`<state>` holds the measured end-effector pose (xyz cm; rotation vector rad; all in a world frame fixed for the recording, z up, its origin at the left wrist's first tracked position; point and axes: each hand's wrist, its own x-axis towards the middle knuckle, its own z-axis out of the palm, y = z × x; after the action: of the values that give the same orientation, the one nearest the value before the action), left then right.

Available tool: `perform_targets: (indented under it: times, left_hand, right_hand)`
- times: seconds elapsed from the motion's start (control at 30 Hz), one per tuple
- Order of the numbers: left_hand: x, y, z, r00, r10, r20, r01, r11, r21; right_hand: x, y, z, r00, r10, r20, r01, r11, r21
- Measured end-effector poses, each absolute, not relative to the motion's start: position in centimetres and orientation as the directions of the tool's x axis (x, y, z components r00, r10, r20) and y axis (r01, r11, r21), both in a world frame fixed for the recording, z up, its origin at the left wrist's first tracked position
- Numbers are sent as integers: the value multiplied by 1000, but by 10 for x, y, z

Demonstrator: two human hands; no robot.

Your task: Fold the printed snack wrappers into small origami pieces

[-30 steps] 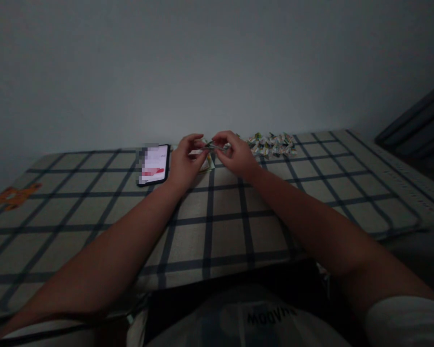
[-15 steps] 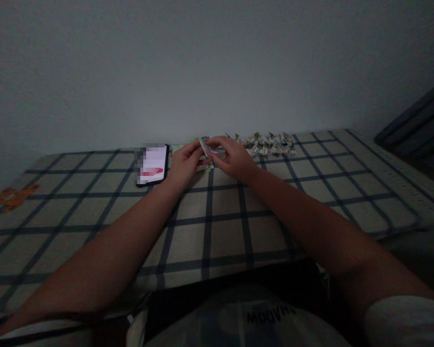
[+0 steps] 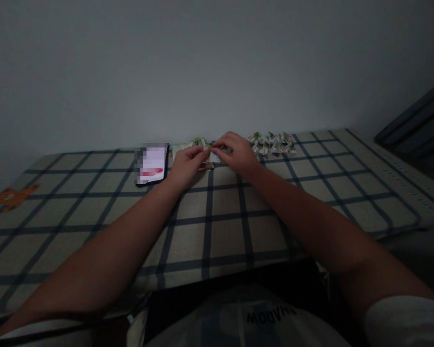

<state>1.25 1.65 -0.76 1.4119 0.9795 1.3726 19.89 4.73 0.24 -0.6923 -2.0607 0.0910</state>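
My left hand and my right hand meet at the far middle of a checked mat, fingertips pinching one small printed paper piece between them. It lies low against the mat, over a stack of colourful printed paper sheets. Just right of my right hand lies a heap of several small folded paper pieces. Fingers hide most of the held piece.
A phone with a lit screen lies face up left of my left hand. An orange shape sits at the mat's far left edge. A plain wall rises behind. Dark furniture stands at the right.
Both hands have lowered the paper piece from just above the mat down onto it, and the piece has been turned and pressed flatter between the fingertips.
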Motion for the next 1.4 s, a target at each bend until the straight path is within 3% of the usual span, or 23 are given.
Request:
perform_targets:
  times: [0.63,1.03,1.27,1.4]
  left_hand:
    - [15,16,-12,84,948,306,55,-311,949]
    - [8,18,-9,68,906,417,306,-417,856]
    - [5,19,-10,87,878,472,411,-463,785]
    - [6,16,-6,70,874,482,448,-459,767]
  right_hand:
    - [195,44,-3,-439,450,777,485,847,-217]
    - [190,38,4,-313,646,697,457,745,-486]
    - [191,36,5,-376,608,699,480,774,-414]
    - [191,36,2,-429,531,731,458,825,-331]
